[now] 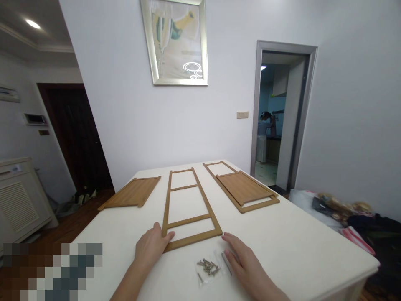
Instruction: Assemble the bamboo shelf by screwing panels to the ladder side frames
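Observation:
A ladder-like wooden frame (194, 241) with crossbars lies flat on the white table. My left hand (148, 247) grips its near left corner, the thumb over the inner edge and the fingers along the outer side. At the near right corner, my right hand (242, 258) rests with its fingers slightly bent and apart, the fingertips by the corner. A thin metal hex key (226, 263) lies beside and partly under the right hand's thumb. Between my hands is a clear plastic bag of screws (207, 267).
A slatted wooden panel (133, 192) lies at the table's left. At the right, another panel (242, 187) rests on a second wooden frame (260, 205). The white table (300, 242) stands near the wall. Bundled items (341, 209) lie beyond its right edge. A person (265, 129) stands through the doorway.

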{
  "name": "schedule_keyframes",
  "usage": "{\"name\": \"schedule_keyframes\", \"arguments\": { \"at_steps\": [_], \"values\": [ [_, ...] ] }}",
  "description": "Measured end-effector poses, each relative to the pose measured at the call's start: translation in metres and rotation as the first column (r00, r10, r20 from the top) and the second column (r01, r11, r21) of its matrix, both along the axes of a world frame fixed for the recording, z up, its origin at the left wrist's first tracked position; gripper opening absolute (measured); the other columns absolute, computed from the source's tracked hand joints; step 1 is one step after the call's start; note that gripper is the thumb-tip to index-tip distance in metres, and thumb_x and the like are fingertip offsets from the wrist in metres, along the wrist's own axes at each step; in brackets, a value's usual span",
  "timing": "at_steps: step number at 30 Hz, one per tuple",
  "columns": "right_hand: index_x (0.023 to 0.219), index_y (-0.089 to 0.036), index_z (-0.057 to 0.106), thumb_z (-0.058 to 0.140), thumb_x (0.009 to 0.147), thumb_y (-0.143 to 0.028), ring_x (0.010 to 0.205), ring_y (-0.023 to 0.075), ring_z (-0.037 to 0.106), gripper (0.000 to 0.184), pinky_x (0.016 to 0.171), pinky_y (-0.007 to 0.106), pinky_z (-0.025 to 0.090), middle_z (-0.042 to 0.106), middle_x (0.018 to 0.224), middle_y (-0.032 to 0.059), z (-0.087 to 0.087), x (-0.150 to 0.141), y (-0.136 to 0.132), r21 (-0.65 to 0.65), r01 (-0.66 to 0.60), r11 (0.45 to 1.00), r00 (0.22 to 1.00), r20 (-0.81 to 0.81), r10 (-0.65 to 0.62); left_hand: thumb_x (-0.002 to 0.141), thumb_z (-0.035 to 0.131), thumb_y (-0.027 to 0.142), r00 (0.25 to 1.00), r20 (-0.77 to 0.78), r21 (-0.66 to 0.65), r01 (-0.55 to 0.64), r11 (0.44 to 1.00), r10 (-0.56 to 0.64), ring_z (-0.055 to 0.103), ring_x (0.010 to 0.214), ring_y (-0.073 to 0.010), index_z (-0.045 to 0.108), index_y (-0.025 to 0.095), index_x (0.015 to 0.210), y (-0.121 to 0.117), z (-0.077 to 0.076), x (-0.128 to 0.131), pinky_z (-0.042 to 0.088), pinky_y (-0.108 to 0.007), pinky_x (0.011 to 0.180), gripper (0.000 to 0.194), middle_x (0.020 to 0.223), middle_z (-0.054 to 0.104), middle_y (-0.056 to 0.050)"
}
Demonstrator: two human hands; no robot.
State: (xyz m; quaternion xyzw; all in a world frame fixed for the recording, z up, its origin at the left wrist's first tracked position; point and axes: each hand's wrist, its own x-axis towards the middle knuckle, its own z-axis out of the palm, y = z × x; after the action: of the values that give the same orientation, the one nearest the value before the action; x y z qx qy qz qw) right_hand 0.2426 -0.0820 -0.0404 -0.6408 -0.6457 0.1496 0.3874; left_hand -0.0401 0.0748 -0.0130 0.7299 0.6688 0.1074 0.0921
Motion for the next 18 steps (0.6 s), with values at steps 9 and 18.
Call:
{"name": "schedule_keyframes", "arguments": {
  "at_steps": [9, 18],
  "values": [
    [0.116, -0.014, 0.066, 0.046, 0.092, -0.032, 0.098, 0.0242, 0.065, 0.035, 0.089, 0.036, 0.047, 0.069, 0.115, 0.0142, 0.044, 0.020, 0.073, -0.088, 0.003, 0.996, 0.974, 0.224, 0.017, 0.086, 0.044, 0.040, 0.997, 0.074, 0.035, -0.037, 0.999, 0.035, 0.067, 0.089, -0.0399, 0.054, 0.019, 0.080, 0.007, -0.002, -0.008, 0.045, -0.044, 0.073, 0.025, 0.089, 0.070, -0.020],
    [0.106, -0.020, 0.068, 0.048, 0.094, -0.032, 0.093, 0.0197, 0.061, 0.026, 0.083, 0.030, 0.045, 0.065, 0.102, 0.0078, 0.023, 0.007, 0.101, -0.020, -0.127, 0.992, 0.964, 0.232, 0.128, 0.080, 0.055, 0.048, 0.780, 0.604, -0.088, -0.141, 0.986, 0.165, 0.066, 0.063, -0.0245, 0.053, 0.019, 0.093, 0.019, -0.004, -0.016, 0.047, -0.030, 0.049, 0.031, 0.072, 0.069, -0.006]
  ]
}}
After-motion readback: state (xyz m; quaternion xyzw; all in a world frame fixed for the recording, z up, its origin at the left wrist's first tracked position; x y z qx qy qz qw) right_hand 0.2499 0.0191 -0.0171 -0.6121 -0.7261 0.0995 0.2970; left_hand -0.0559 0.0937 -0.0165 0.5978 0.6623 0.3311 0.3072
